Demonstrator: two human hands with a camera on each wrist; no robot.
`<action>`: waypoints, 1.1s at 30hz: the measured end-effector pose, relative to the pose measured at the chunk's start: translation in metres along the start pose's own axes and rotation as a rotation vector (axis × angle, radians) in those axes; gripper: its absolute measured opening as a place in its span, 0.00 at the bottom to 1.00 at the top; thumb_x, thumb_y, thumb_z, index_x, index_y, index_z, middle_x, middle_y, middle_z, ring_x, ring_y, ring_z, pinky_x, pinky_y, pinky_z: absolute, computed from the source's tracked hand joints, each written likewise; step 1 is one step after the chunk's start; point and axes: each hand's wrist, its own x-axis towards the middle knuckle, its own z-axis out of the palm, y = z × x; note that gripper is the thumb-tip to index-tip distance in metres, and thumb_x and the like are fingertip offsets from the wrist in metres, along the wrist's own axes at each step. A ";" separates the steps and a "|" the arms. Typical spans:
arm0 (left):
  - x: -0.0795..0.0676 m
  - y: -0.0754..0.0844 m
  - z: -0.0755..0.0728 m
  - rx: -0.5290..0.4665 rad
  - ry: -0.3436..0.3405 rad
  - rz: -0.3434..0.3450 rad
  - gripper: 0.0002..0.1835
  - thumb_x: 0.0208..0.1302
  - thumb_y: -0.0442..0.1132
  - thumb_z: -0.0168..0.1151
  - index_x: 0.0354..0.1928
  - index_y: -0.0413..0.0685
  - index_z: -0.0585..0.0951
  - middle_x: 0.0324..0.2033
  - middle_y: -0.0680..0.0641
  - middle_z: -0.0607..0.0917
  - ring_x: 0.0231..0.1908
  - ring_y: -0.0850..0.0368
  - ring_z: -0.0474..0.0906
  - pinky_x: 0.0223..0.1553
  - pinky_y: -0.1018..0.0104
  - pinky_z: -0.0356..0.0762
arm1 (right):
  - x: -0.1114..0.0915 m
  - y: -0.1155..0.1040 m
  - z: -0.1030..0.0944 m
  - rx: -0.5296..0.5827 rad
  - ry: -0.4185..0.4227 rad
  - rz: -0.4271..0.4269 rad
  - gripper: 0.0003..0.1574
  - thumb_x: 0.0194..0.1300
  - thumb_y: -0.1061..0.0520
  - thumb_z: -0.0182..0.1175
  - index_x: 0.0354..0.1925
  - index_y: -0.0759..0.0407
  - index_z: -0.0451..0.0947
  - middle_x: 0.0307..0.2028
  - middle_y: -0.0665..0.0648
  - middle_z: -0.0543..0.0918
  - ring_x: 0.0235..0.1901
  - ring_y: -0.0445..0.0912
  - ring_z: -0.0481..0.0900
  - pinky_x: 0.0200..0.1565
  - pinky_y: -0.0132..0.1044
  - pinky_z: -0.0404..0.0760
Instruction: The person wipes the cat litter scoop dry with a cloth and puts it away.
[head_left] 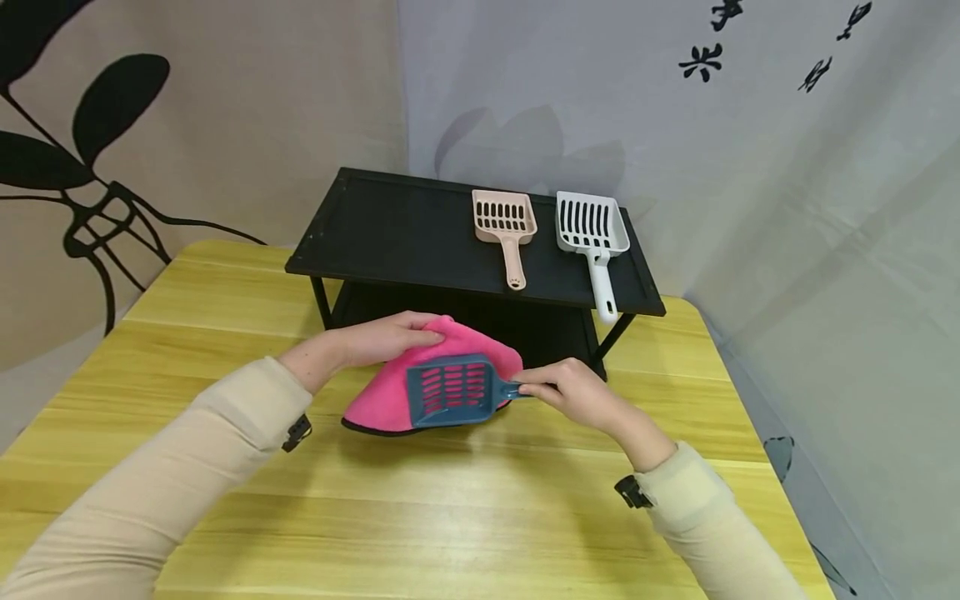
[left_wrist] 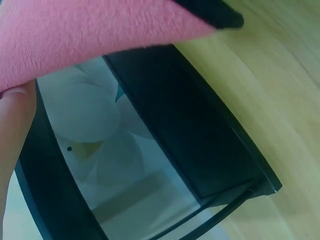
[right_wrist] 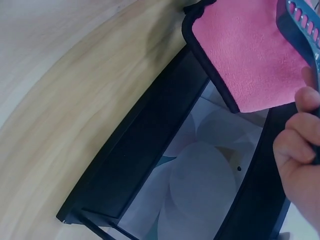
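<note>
A blue slotted litter scoop (head_left: 453, 390) is held by its handle in my right hand (head_left: 573, 392), above the wooden table. Behind the scoop hangs a pink cloth (head_left: 382, 398) with a dark edging, and its colour shows through the slots. My left hand (head_left: 386, 337) grips the cloth near its top, thumb in front. In the right wrist view the fingers curl round the scoop's handle, and the cloth (right_wrist: 245, 55) spreads beside its head. The left wrist view shows the cloth (left_wrist: 100, 35) over the thumb, with most of that hand hidden.
A black two-tier rack (head_left: 405, 225) stands at the back of the wooden table (head_left: 480, 517). On its top shelf lie a pink-beige slotted scoop (head_left: 512, 242) and a white slotted scoop (head_left: 596, 262), whose handle overhangs the front edge. A printed curtain (head_left: 525, 83) hangs behind.
</note>
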 end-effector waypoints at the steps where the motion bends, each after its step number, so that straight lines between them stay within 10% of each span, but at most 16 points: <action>1: 0.000 0.000 0.000 0.001 -0.002 0.006 0.18 0.72 0.45 0.44 0.60 0.51 0.71 0.53 0.45 0.74 0.52 0.55 0.74 0.50 0.62 0.76 | -0.001 0.001 0.000 0.011 -0.002 0.008 0.15 0.65 0.57 0.56 0.48 0.58 0.82 0.44 0.55 0.85 0.44 0.44 0.84 0.46 0.36 0.81; 11: -0.006 -0.003 0.000 0.024 -0.013 0.017 0.20 0.73 0.44 0.43 0.62 0.48 0.70 0.52 0.44 0.74 0.50 0.57 0.74 0.49 0.65 0.76 | -0.007 0.002 -0.003 0.066 -0.044 0.062 0.16 0.67 0.54 0.54 0.49 0.56 0.82 0.45 0.54 0.85 0.41 0.41 0.83 0.43 0.32 0.80; 25: -0.018 -0.006 -0.007 0.050 -0.009 0.048 0.19 0.73 0.43 0.43 0.61 0.46 0.70 0.51 0.45 0.74 0.48 0.56 0.72 0.46 0.65 0.73 | -0.021 0.012 -0.008 0.169 -0.026 0.133 0.15 0.66 0.57 0.55 0.47 0.61 0.82 0.20 0.48 0.75 0.18 0.34 0.63 0.23 0.28 0.66; 33: -0.034 -0.015 -0.019 0.082 0.086 0.002 0.23 0.72 0.46 0.45 0.63 0.44 0.67 0.56 0.43 0.69 0.54 0.52 0.66 0.51 0.65 0.70 | -0.026 0.019 -0.009 0.227 -0.008 0.243 0.13 0.68 0.55 0.53 0.44 0.57 0.82 0.16 0.46 0.65 0.16 0.36 0.61 0.23 0.29 0.64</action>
